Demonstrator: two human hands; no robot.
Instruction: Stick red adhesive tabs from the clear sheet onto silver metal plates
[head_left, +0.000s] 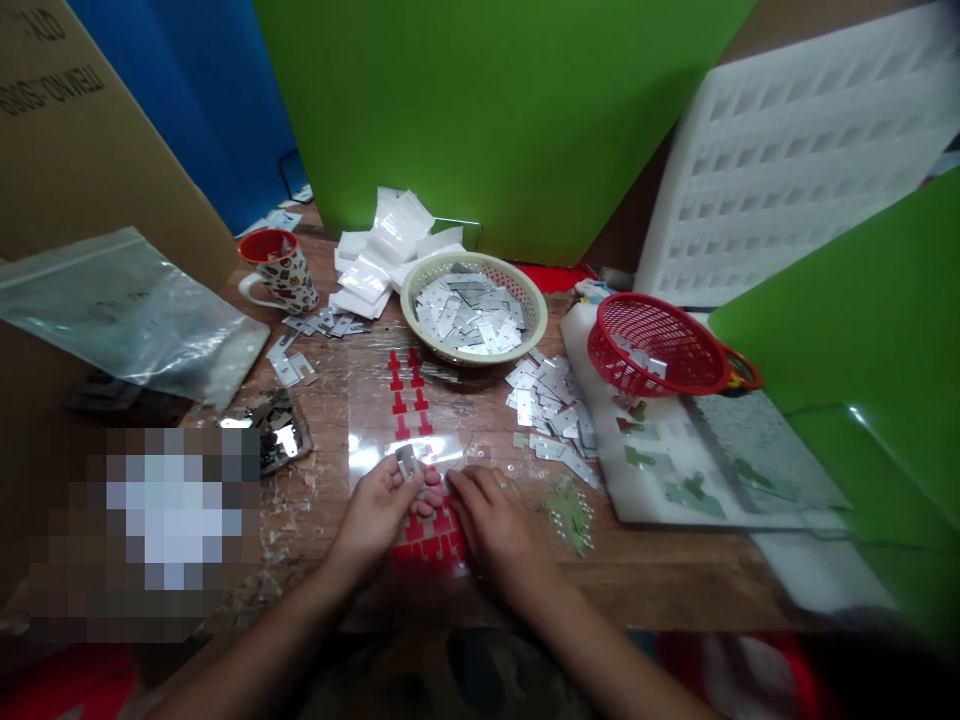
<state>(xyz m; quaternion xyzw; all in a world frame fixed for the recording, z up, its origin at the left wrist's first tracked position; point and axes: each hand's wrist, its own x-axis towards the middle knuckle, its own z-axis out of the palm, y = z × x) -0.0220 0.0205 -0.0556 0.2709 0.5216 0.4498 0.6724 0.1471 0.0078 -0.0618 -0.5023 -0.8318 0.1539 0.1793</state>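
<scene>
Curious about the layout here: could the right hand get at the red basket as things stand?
Probably yes. The right hand rests on the clear sheet, and only loose metal plates lie low between it and the red basket.

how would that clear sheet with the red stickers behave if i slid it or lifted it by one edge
The clear sheet looks thin and glossy, so it would probably flop and slide easily on the wooden table. The right hand pressing on it probably keeps it still while the left hand holds a small metal plate.

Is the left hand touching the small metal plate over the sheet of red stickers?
Touching. The head view shows the left hand pinching the small metal plate between its fingertips.
</scene>
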